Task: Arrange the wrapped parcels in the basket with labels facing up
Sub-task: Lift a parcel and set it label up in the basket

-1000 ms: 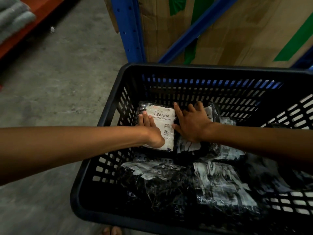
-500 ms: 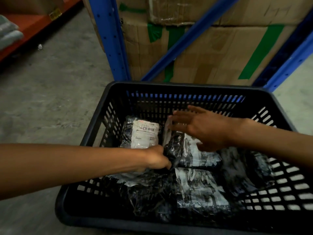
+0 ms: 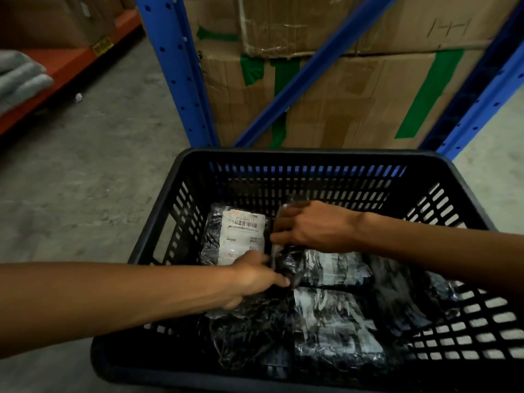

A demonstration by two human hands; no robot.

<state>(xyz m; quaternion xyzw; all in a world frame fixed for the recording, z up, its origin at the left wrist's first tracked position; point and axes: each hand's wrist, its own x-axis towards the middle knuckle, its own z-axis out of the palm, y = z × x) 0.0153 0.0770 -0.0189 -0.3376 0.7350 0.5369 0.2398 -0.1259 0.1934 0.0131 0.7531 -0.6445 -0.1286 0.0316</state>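
Black basket (image 3: 283, 155) on floor. Left hand (image 3: 252, 277) fingers pinch middle parcel (image 3: 334, 269) at near-left corner — right hand (image 3: 314, 229) fingers curl round its far edge. Labelled parcel (image 3: 243, 235) far left, label up.

You can make out roughly "310-BAL 17" above a barcode on the white paper label (image 3: 243, 236) of the black plastic-wrapped parcel (image 3: 211, 242); its smaller print and the yellow shelf tag (image 3: 102, 47) are too blurred.

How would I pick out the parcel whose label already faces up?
Look into the black basket in front of the blue rack. In its far left corner lies a wrapped parcel. Unlike its dark, shiny neighbours, it shows a white barcode label on top.
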